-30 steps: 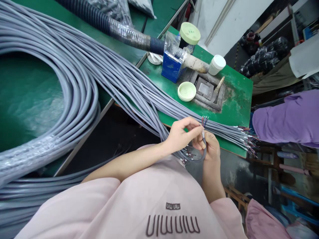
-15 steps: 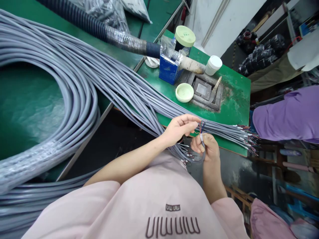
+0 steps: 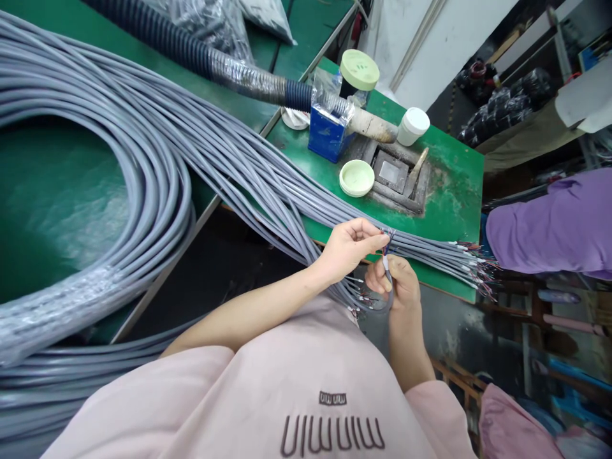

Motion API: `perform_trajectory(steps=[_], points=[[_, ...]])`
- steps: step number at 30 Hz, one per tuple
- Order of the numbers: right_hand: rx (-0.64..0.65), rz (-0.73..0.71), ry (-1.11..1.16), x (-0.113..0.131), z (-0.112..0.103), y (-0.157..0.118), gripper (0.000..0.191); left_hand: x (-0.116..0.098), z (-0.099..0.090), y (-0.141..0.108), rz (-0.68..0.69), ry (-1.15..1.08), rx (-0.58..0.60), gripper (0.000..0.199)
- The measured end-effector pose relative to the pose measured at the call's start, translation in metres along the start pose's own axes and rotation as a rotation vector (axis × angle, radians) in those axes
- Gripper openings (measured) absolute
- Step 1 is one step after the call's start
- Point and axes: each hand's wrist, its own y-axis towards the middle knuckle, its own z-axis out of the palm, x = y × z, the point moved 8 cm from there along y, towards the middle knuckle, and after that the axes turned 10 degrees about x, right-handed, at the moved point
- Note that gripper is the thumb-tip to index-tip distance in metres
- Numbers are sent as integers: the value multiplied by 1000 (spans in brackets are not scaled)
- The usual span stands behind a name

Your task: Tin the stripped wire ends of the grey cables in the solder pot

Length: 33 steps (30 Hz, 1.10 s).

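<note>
My right hand (image 3: 400,278) is closed around the end of a grey cable (image 3: 391,288), just below its white band. Thin coloured wires (image 3: 386,246) fan upward from that end. My left hand (image 3: 352,245) pinches some of these wires between thumb and forefinger, to the left of the cable end. Behind both hands a thick bundle of grey cables (image 3: 268,172) runs across the green table, its stripped ends (image 3: 478,264) at the right. More cable ends (image 3: 358,296) hang beneath my left wrist.
A blue box (image 3: 327,134) with a ribbed hose (image 3: 248,80) stands at the back, near a square metal pot (image 3: 392,172), a shallow pale dish (image 3: 356,178) and a white tub (image 3: 413,125). A person's purple sleeve (image 3: 549,223) shows at the right.
My left thumb and fingertips have shifted slightly right, closer over the coloured wires. My right hand keeps its grip on the cable. The whole view has moved a little.
</note>
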Motion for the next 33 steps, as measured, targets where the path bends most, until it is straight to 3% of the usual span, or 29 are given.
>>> perform_trajectory(steps=[25,33], points=[[-18,39,-19,-3,1,1,34,16,-5,4,-108,-82,-43,34],[-6,22,10,-1,4,2,32,11,-3,2,-94,-79,-55,33]])
